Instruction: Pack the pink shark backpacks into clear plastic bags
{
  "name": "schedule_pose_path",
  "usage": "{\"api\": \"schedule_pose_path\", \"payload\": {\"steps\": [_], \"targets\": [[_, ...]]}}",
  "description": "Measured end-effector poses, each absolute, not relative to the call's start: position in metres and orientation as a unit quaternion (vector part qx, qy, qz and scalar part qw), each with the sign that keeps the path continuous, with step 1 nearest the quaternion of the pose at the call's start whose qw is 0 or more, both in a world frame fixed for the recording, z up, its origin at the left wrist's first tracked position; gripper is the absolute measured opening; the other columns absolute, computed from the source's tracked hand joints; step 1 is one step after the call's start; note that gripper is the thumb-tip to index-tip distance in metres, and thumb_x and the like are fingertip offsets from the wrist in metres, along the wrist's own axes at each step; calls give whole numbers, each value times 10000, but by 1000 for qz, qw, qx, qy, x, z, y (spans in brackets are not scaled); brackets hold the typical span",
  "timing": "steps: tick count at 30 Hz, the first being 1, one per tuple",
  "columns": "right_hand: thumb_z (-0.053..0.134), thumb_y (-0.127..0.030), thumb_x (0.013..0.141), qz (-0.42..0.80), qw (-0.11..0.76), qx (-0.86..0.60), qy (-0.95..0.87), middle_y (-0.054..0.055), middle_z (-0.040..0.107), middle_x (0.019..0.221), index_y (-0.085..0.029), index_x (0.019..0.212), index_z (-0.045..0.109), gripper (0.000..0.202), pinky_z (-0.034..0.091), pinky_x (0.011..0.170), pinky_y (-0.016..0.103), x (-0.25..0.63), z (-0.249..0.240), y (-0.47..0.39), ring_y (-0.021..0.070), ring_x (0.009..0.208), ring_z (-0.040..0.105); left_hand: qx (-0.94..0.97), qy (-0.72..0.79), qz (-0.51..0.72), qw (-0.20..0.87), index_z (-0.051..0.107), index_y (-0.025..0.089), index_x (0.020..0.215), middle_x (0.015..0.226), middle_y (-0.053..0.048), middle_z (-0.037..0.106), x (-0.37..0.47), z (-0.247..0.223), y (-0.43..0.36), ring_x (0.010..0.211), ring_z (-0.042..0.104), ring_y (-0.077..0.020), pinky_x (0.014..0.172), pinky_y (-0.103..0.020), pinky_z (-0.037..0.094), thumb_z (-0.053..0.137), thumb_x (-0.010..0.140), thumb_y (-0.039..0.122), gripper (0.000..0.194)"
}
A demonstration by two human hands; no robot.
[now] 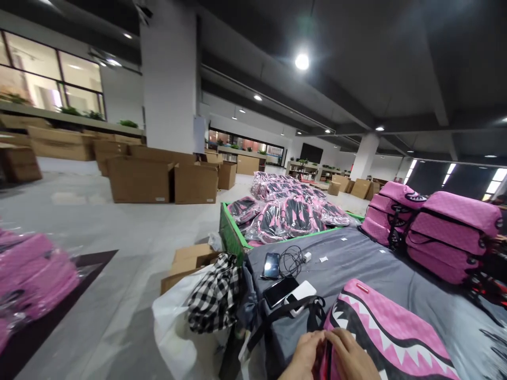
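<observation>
A pink backpack [396, 322] with a black-and-white shark-mouth print lies on the grey cloth of the table at the lower right. At its near left edge my two hands meet, fingertips close together. My left hand [306, 352] is closed on the black-trimmed side edge. Over that same edge curls my right hand [350, 351], closed on the backpack with its fingers bent. What exactly lies between the fingertips is hidden. A dark strap [277, 322] runs across the table just left of my hands.
Phones [271, 265], a white device [303, 291] and a coiled cable [292, 261] lie beyond my hands. Stacked pink backpacks [451, 232] stand at right. A green-rimmed bin [233, 232] holds plastic-wrapped backpacks [297, 214]. A white bag [174, 322] hangs left; cardboard boxes [142, 179] stand behind.
</observation>
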State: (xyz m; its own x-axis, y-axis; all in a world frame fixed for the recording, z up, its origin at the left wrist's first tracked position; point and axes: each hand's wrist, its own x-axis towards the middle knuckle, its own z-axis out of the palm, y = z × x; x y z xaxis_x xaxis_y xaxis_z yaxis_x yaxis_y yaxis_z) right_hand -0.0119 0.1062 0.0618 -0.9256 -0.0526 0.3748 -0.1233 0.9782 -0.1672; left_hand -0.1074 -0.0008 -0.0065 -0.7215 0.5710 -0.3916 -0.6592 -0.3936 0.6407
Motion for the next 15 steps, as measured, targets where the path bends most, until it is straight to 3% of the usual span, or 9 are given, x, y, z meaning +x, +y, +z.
{"api": "schedule_pose_path", "payload": {"steps": [3,9,12,15], "targets": [[441,-22,801,82,192,48,-977,88,715,1218,-284,1326,643,621,607,897,272,-30,54,109,219,1074,726,-29,434,830,349,561,195,539,466,6,498,-114,-1,13,445,512,-164,494,-300,421,915,510,473,451],[436,-54,867,120,235,15,-964,110,684,1244,-256,1338,633,548,610,861,252,-25,52,107,210,1075,721,62,512,814,267,562,223,700,602,3,566,-105,6,12,607,558,-178,635,-311,453,825,447,770,657],[495,-9,809,74,223,44,-971,66,712,1180,-296,1215,693,534,600,849,282,-23,59,106,222,1039,711,144,586,771,204,511,239,687,626,12,528,-100,10,-6,639,520,-177,650,-312,418,633,563,917,700],[540,14,791,13,198,74,-977,32,733,1179,-319,1138,722,514,559,881,346,-24,74,104,248,1064,677,257,654,691,171,500,243,649,658,-9,548,-105,25,-27,678,515,-195,681,-323,403,502,723,884,646]]}}
